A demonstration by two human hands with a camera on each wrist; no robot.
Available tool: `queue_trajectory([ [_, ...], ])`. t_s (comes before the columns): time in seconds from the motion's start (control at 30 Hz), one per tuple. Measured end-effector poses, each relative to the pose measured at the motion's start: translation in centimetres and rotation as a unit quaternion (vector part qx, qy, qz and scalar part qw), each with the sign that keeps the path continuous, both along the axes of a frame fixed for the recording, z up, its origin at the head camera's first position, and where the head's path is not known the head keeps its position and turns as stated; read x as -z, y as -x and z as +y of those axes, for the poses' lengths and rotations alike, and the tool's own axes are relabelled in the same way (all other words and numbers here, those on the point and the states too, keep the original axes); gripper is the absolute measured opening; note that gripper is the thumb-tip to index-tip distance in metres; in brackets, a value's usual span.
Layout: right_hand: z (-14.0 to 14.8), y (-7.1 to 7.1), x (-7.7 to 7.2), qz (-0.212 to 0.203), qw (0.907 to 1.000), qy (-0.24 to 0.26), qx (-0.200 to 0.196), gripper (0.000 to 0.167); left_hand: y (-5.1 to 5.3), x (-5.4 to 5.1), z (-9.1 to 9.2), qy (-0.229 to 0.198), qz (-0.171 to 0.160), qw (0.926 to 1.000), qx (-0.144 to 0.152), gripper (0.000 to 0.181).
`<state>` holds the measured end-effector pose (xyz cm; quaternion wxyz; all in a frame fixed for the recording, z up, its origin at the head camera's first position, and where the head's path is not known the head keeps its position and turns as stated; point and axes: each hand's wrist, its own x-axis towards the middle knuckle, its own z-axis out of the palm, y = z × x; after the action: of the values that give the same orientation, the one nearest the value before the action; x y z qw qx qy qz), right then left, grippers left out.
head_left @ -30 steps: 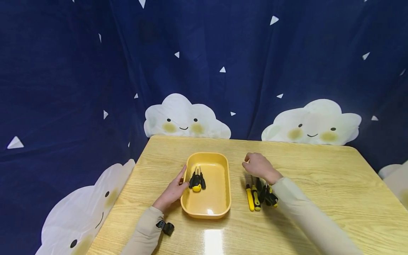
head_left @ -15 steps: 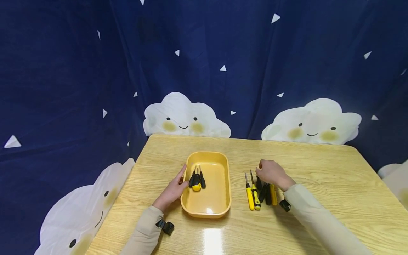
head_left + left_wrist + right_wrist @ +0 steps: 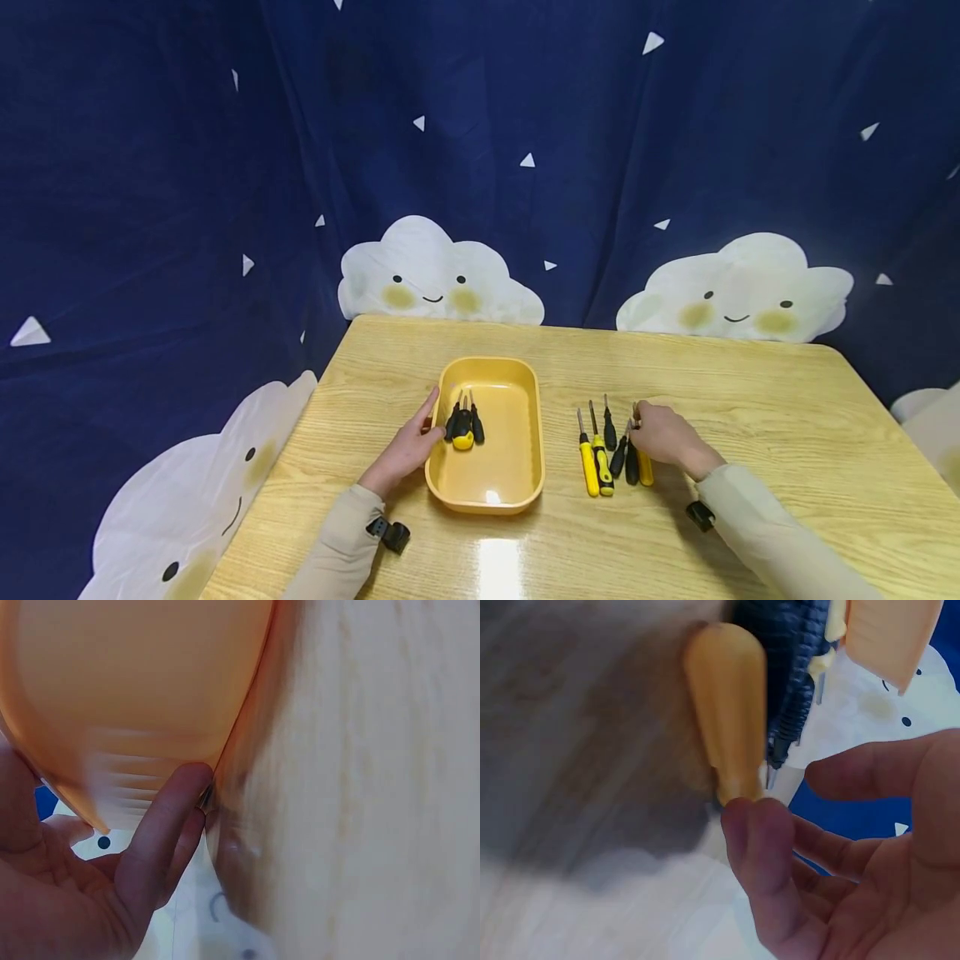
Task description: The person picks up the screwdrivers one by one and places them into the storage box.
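Observation:
At the left wall of a yellow plastic tray, my left hand grips the rim, thumb over it and fingers against the outside. Inside lie two slim black screwdrivers and a stubby black-and-yellow screwdriver. My right hand is at the right end of a row of screwdrivers on the table. In the right wrist view, its fingertips touch the neck of a yellow-handled screwdriver, while the thumb stands apart. The shaft is mostly hidden by the hand.
Left of my right hand lie a yellow screwdriver, a yellow-and-black screwdriver and several black screwdrivers. They rest on a wooden table. A dark blue curtain hangs behind it.
My right hand has moved right and nearer along the row, from above the yellow screwdrivers to the rightmost one, uncovering the black ones. My left hand and the tray have stayed put.

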<state>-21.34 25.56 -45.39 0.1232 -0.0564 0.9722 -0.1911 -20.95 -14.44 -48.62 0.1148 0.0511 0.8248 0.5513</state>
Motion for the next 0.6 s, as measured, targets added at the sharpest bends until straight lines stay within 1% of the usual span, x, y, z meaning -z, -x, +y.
queue_trajectory([
  [0.07,0.2,-0.4,0.3,0.003,1.0,0.004,-0.001,0.031,0.4,1.0,-0.1,0.002,0.001,1.0,-0.003,0.068],
  [0.2,0.4,-1.0,0.7,0.007,1.0,0.003,-0.004,0.034,0.4,1.0,-0.2,0.002,0.002,1.0,-0.001,0.069],
  [0.33,0.6,-1.3,1.0,0.011,0.9999,0.007,0.0,0.029,0.4,1.2,-0.2,0.006,-0.001,1.0,-0.001,0.069],
  [0.43,0.6,-1.5,1.4,0.007,0.9999,0.006,0.007,0.027,0.4,1.2,-0.2,0.006,-0.001,1.0,-0.002,0.069],
  [0.6,0.7,-1.7,1.8,-0.005,0.9998,-0.001,0.017,0.028,0.4,1.1,-0.1,-0.003,0.0,1.0,-0.003,0.069],
])
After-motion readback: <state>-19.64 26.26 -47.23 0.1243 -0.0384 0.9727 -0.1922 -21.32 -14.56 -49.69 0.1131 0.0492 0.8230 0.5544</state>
